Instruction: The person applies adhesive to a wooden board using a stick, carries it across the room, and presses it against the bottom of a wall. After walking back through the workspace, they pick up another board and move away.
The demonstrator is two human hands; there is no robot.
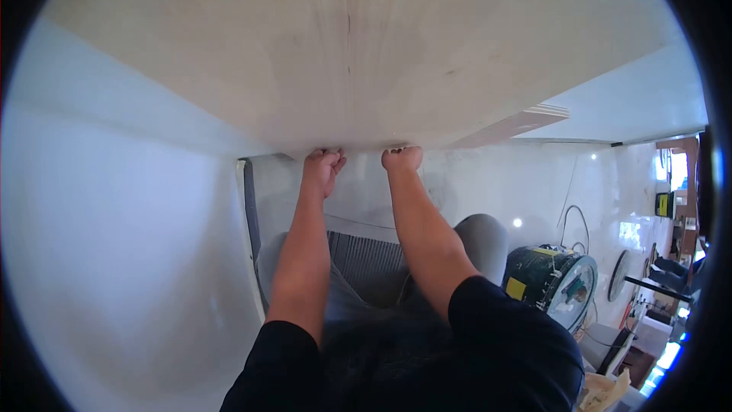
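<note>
A broad, pale wooden panel (351, 53) with a dark grain line down its middle fills the top of the head view. My left hand (324, 169) is at its near edge, with its fingers curled in against the edge. A short gap to the right, my right hand (402, 158) is closed on the same edge, knuckles up. The fingertips of both hands are partly hidden. Several thin layered sheets (547, 112) stick out from under the panel on the right.
White surfaces (137, 206) flank the panel on both sides. A dark green drum with a yellow label (545, 278) stands on the shiny floor right of my knee, with a cable (583, 221) beside it. Farther right are a round base with a pole (619, 275) and workshop clutter.
</note>
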